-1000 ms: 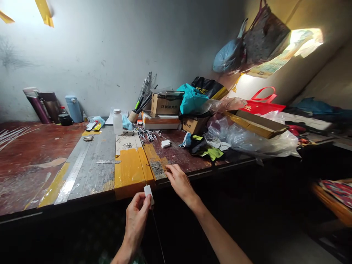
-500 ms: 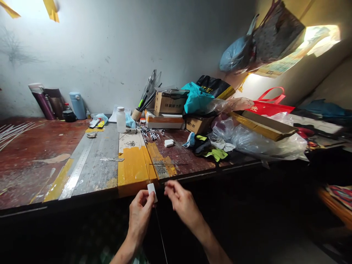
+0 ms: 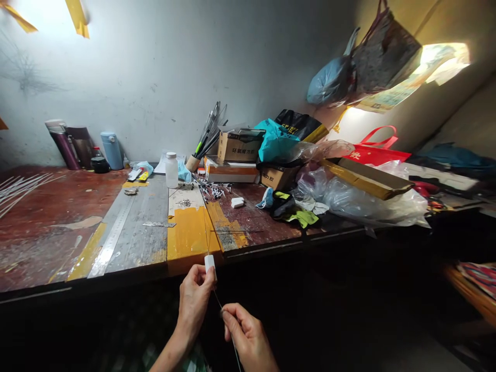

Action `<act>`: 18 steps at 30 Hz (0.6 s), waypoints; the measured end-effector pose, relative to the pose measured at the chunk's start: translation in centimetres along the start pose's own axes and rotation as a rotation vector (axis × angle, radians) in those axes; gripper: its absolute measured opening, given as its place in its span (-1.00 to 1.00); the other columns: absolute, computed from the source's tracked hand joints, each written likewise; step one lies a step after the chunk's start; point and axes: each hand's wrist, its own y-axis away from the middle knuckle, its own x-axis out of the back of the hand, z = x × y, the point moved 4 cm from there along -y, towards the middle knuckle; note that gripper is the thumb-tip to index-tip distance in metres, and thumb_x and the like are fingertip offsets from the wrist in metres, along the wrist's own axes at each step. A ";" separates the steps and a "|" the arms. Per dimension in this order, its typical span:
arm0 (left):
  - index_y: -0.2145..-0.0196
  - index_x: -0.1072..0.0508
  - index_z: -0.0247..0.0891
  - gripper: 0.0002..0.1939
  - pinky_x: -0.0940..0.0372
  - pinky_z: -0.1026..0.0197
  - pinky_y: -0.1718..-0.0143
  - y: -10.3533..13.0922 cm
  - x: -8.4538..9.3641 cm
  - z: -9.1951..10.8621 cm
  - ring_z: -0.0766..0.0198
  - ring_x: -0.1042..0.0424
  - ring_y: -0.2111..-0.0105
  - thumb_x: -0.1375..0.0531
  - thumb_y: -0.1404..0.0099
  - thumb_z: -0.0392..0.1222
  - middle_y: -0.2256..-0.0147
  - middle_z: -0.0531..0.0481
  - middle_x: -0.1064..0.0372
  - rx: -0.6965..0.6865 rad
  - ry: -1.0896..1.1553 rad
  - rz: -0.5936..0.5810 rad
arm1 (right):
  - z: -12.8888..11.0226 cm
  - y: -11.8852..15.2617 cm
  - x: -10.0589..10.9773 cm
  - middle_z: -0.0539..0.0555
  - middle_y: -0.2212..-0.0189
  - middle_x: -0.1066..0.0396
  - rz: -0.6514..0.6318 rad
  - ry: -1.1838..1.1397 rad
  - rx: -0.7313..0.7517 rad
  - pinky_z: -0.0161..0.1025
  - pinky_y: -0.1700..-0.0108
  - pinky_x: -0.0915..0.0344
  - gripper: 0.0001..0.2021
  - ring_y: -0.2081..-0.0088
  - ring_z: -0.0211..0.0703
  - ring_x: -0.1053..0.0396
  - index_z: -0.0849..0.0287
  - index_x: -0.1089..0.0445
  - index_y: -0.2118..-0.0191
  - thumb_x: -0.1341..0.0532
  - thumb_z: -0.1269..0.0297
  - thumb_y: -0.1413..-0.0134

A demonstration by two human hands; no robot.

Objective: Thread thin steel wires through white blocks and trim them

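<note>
Pinched between the thumb and fingers of my left hand (image 3: 194, 298) is a small white block (image 3: 210, 263), just in front of the bench edge. A thin rod (image 3: 218, 300) runs from the block down towards me, and a fine line continues above it over the yellow-taped strip (image 3: 186, 235). My right hand (image 3: 245, 330) is lower and to the right, with thumb and forefinger closed on the thin rod. Whether the rod passes through the block or behind it, I cannot tell.
On the bench are a white bottle (image 3: 171, 170), small metal pieces (image 3: 185, 203), a steel ruler (image 3: 112, 240) and another white block (image 3: 237, 202). Cardboard boxes (image 3: 239, 145), gloves (image 3: 304, 217) and plastic bags (image 3: 360, 194) lie farther right. White rods (image 3: 24, 188) lie at the left.
My right hand has come down from beside the block and closed on the thin rod below it. My left hand keeps its pinch on the block, shifted slightly left.
</note>
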 end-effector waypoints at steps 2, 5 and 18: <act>0.49 -0.37 -0.24 -0.67 -0.23 0.25 0.44 0.2 0.1 0.1 0.25 -0.34 0.51 -0.18 -0.20 0.09 0.55 0.06 -0.35 0.002 -0.003 0.000 | -0.4 0.0 -0.2 -0.09 0.63 -0.15 0.002 -0.005 0.013 -0.36 0.45 -0.06 -0.67 0.54 -0.30 -0.11 0.21 -0.36 0.37 -0.03 0.09 -0.24; 0.49 -0.37 -0.24 -0.67 -0.24 0.24 0.43 0.5 0.0 0.2 0.24 -0.36 0.51 -0.18 -0.20 0.09 0.56 0.06 -0.36 0.004 0.002 -0.003 | -0.6 0.1 -0.8 -0.09 0.64 -0.14 -0.006 -0.009 0.015 -0.37 0.47 -0.05 -0.65 0.56 -0.31 -0.10 0.20 -0.33 0.42 -0.01 0.07 -0.25; 0.53 -0.38 -0.23 -0.67 -0.23 0.25 0.43 0.9 0.3 0.4 0.24 -0.35 0.52 -0.19 -0.18 0.09 0.58 0.06 -0.36 -0.008 -0.039 0.034 | 0.0 -0.5 -1.4 -0.08 0.62 -0.16 -0.025 -0.072 -0.004 -0.36 0.46 -0.09 -0.66 0.54 -0.29 -0.13 0.21 -0.34 0.36 -0.02 0.05 -0.24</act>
